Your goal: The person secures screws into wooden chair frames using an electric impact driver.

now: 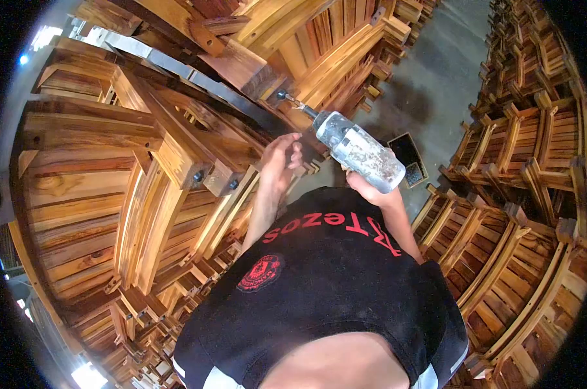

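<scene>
My right hand (pixel 370 188) is wrapped round the handle of a worn, whitish cordless drill (pixel 363 152). The drill slants up and left, and its bit reaches a dark round foot (pixel 281 94) on the end of a wooden leg (pixel 245 70). Whether the bit touches the foot or a fastener beside it cannot be made out. Left of the drill, my left hand (pixel 280 157) is closed with its fingers curled, near the wooden frames and apart from the drill. Anything inside those fingers is hidden.
Stacked slatted wooden furniture (pixel 92 188) rises on the left, its legs ending in dark feet (pixel 198 176). More stacks (pixel 501 240) line the right side. Between them, a dark open box (pixel 407 155) sits on the grey floor (pixel 446 61). A metal rail (pixel 164 63) runs at upper left.
</scene>
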A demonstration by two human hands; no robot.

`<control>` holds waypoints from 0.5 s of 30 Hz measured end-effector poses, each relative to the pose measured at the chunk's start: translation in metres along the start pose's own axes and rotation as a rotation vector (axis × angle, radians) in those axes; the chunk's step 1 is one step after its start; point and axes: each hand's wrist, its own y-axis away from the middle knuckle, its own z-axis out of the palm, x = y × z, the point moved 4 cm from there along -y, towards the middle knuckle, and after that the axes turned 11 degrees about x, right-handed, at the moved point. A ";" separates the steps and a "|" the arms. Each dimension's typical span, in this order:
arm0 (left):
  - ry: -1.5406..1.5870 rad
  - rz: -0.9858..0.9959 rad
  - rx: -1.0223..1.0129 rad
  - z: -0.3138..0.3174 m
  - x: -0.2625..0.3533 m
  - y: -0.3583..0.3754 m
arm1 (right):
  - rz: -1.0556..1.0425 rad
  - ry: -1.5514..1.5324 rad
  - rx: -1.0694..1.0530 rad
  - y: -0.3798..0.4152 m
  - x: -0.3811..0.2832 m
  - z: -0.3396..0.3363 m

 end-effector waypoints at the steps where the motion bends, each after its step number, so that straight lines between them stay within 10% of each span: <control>1: 0.011 -0.019 0.002 0.000 0.001 -0.002 | -0.034 0.002 0.015 0.000 0.001 0.000; 15: -0.027 -0.044 -0.072 0.015 0.006 -0.005 | 0.116 0.086 -0.065 0.016 0.018 -0.005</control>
